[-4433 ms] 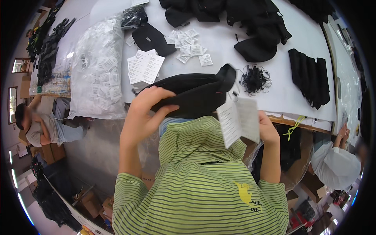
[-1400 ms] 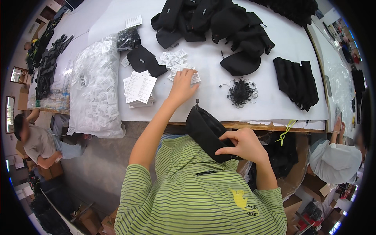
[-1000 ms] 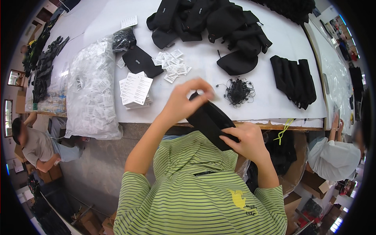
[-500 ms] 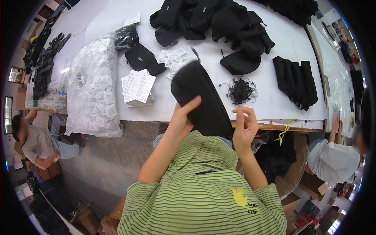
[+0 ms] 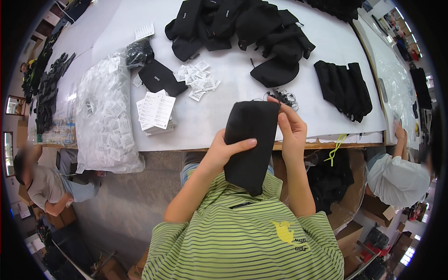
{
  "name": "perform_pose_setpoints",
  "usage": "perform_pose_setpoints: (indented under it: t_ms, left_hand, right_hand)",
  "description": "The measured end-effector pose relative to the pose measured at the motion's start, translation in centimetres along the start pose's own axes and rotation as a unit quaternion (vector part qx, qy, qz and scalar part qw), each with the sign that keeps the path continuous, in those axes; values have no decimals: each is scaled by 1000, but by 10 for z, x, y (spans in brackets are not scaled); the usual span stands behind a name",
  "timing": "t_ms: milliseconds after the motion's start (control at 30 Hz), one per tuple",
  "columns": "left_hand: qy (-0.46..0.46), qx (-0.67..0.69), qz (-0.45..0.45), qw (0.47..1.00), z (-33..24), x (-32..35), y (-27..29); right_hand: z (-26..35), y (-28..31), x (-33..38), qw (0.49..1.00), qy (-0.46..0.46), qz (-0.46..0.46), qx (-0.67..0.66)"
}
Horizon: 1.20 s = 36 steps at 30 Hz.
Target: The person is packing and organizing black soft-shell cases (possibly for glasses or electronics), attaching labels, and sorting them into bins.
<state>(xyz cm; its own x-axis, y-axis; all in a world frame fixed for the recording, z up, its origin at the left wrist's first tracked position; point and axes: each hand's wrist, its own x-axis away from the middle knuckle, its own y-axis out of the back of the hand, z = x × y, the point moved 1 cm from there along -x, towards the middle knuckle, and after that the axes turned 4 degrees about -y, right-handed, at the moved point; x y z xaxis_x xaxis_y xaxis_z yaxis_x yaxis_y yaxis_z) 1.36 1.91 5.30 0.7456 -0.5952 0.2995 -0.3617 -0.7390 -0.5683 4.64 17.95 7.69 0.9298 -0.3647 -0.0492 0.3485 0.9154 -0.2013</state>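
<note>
My left hand (image 5: pixel 228 151) is closed round a flat black zip pouch (image 5: pixel 252 135), thumb across its face. The pouch stands nearly upright in front of my chest, past the table's near edge. At its upper right corner my right hand (image 5: pixel 291 123) pinches a short dark tab, apparently the zipper pull; the fingertips partly hide it. Just behind those fingers on the table lies a tangle of thin black tag strings (image 5: pixel 287 99). Beyond it rests another black pouch (image 5: pixel 275 72), rounded in shape.
A heap of black pouches (image 5: pixel 224 28) lies at the back. Left of centre are loose white labels (image 5: pixel 198 79), a stack of white cards (image 5: pixel 156 112) and a clear bag of labels (image 5: pixel 105 112). Folded black pouches (image 5: pixel 343 91) lie right. People sit at both sides.
The pouch has come nearer to me and turned upright. My right hand has moved up from the near end of the pouch to its far corner, taking hold of the tab there.
</note>
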Motion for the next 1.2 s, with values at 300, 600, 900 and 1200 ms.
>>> perform_pose_setpoints:
  t_ms: [300,600,900,1200]
  left_hand:
    - [48,97,-63,992,3,0,1]
    - [43,288,-78,954,-10,-16,46]
    - [39,284,-105,952,-1,-21,57]
    - [49,248,-133,958,-4,-1,29]
  right_hand:
    - [-6,7,6,971,124,-86,186]
    - [15,-15,43,962,60,145,222]
    - [9,2,40,941,62,197,268]
    - [9,-11,27,755,271,207,560]
